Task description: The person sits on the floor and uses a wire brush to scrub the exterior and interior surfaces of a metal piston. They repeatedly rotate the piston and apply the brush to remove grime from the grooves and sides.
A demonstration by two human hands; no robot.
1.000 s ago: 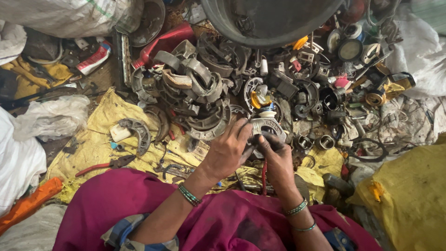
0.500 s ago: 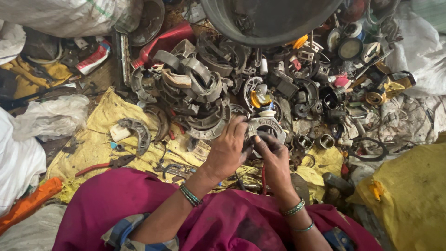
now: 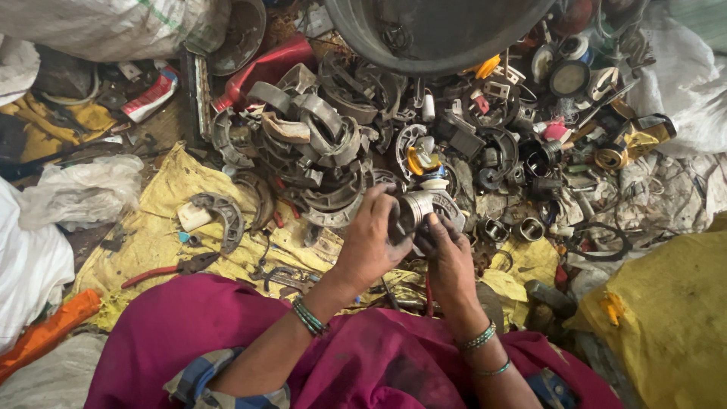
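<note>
Both hands stay together over scrap pile. Left hand (image 3: 371,242) and right hand (image 3: 448,254) closed around small metal cylinder (image 3: 415,209), now lifted slightly, turned more into view.

Dim cluttered floor (image 3: 163,125) (yellow cloth (image 3: 155,227) spread)

Support: the ground, covered by a crumpled yellow woven sheet (image 3: 163,204). On the sheet: curved grey metal brake shoe (image 3: 219,212), red-handled pliers (image 3: 170,270), heap of grey curved metal scrap parts (image 3: 310,144). White plastic sacks (image 3: 72,193) at left edge; yellow sack (image 3: 666,318) at right.
</note>
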